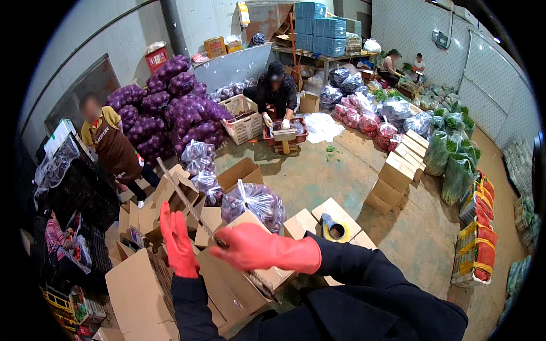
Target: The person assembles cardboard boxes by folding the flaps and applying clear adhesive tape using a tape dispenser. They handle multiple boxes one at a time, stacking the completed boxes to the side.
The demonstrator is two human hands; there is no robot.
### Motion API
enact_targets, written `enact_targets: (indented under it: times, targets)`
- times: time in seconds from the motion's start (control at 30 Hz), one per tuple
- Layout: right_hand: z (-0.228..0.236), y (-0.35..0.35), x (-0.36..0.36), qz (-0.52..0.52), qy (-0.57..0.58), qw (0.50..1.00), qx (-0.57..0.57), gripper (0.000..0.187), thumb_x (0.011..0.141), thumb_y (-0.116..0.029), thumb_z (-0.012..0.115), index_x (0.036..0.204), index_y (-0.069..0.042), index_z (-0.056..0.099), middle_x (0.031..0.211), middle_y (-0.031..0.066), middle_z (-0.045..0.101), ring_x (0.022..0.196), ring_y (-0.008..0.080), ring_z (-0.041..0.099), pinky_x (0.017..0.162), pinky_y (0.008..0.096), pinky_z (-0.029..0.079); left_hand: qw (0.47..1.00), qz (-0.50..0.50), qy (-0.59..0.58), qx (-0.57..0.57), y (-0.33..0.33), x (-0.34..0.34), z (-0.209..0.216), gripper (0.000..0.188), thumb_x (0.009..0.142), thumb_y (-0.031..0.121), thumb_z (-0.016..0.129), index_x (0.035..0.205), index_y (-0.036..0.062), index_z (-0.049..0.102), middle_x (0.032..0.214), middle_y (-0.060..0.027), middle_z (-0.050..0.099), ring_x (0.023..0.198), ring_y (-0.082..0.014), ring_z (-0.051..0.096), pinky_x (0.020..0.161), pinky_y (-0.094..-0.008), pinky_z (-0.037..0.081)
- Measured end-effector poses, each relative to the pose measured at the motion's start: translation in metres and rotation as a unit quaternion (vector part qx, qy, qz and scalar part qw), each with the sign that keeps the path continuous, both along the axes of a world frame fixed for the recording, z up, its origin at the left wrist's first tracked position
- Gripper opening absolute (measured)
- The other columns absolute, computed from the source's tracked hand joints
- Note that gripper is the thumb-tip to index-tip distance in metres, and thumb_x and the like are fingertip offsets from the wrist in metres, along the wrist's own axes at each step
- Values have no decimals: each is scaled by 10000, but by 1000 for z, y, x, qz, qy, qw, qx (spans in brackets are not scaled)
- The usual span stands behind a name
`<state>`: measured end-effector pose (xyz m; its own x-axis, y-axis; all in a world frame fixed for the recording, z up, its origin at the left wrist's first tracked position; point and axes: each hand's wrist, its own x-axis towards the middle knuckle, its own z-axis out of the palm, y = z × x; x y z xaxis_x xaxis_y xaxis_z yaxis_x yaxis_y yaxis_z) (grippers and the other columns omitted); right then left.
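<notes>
Gloves, both red rubber, on the person's hands over dark sleeves. Right hand (250, 247) was closed around a long thin strip (196, 213), prob. a flat strap or slat, gripping it near the middle, fingers curled over it; strip ran diagonally from upper left near the flattened boxes down to lower right past the wrist. Left hand (177, 241) was held upright just left of the strip, fingers straight & together, palm toward the strip, holding nothing; couldn't tell if it touched the strip. Under both hands lay an open cardboard box (233, 284), flaps up, w/ more flattened cardboard (142, 295) to the left. Clear bag of purple produce (253, 202) sat just beyond the hands, tape roll (334, 229) on a closed carton (335, 213) to the right. Further back, a person in a brown apron (111, 145) stood by a heap of purple mesh sacks (170, 108); another person (276, 91) crouched at a scale (284, 134) over a red crate. Rows of cartons (398, 167) & green veg bags (455, 153) lined the right side on the concrete floor (341, 170).
</notes>
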<state>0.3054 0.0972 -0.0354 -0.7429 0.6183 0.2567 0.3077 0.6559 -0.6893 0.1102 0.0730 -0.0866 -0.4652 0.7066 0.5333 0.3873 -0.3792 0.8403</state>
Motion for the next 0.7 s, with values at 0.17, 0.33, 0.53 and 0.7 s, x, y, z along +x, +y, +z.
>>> enact_targets:
  times: [0.17, 0.33, 0.53, 0.7]
  targets:
    - [-12, -10, 3, 30, 34, 998, -36, 393, 911, -390, 537, 881, 0, 579, 581, 193, 546, 571, 380, 575, 547, 441, 452, 989, -8, -84, -118, 23, 5, 8, 617, 924, 217, 579, 1443, 57, 285, 1440, -143, 340, 1281, -245, 385, 1052, -359, 314]
    - [-2, 24, -16, 60, 140, 974, -170, 540, 878, -402, 599, 1223, 2, 501, 1034, 198, 561, 911, 249, 577, 780, 347, 467, 951, -134, -249, -124, 16, 21, 4, 653, 926, 245, 577, 1461, 70, 246, 1418, -127, 360, 1247, -238, 416, 1014, -342, 355]
    - [-23, 30, -33, 57, 141, 925, -347, 843, 833, -463, 655, 1417, 18, 282, 1398, 177, 384, 1277, 237, 387, 1023, 330, 353, 966, -167, -187, -64, 19, 15, -14, 733, 898, 337, 601, 1480, 108, 217, 1420, -162, 354, 1249, -234, 422, 1014, -337, 358]
    - [-43, 38, -19, 175, 153, 971, -62, 759, 865, -437, 621, 1427, -34, 308, 1398, 196, 378, 1308, 234, 368, 1047, 323, 336, 970, -142, -161, -114, 17, -8, -7, 769, 856, 264, 667, 1472, 97, 238, 1437, -145, 331, 1228, -260, 439, 1008, -354, 365]
